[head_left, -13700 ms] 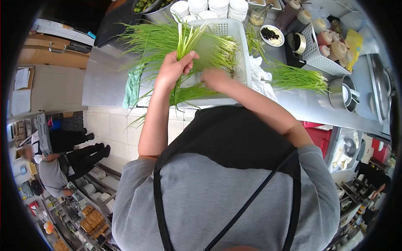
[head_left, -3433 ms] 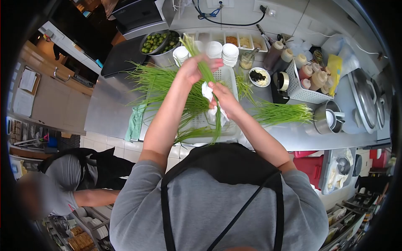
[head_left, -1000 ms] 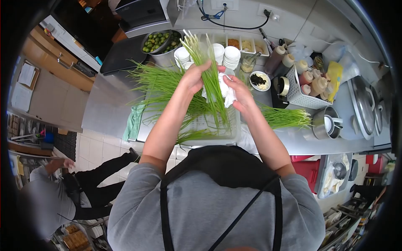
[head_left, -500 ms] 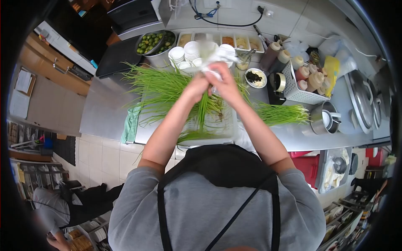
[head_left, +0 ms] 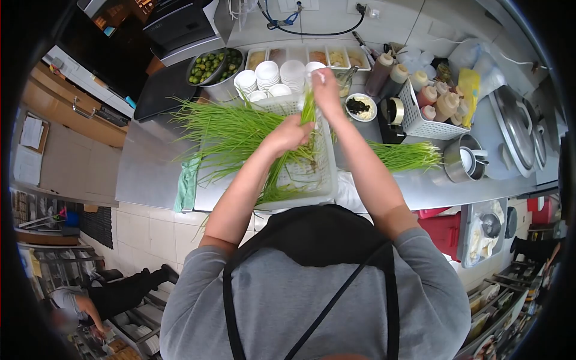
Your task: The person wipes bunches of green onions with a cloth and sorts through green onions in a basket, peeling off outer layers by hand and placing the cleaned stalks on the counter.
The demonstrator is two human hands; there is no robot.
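Over the white plastic basket (head_left: 327, 174), my left hand (head_left: 292, 133) is closed round a bunch of long green stalks (head_left: 308, 110). My right hand (head_left: 324, 90) is higher up, closed on a white cloth at the pale top end of the same bunch; the cloth is partly hidden and blurred. A large heap of green stalks (head_left: 231, 129) lies in the basket and over its left side. To the right, a separate bundle (head_left: 405, 155) rests on the steel counter (head_left: 144, 174), its pale ends pointing right.
Stacked white cups (head_left: 267, 72) and a pot of green fruits (head_left: 210, 67) stand behind the basket. On the right are a bowl (head_left: 361, 108), a bottle basket (head_left: 429, 123) and metal pots (head_left: 465, 159). A green cloth (head_left: 186, 185) hangs at the front edge. Another person (head_left: 75, 303) is at lower left.
My hands have moved apart, the right one up with the white cloth and the left staying lower on the stalks. The other person at lower left has shifted. The whole view has turned slightly.
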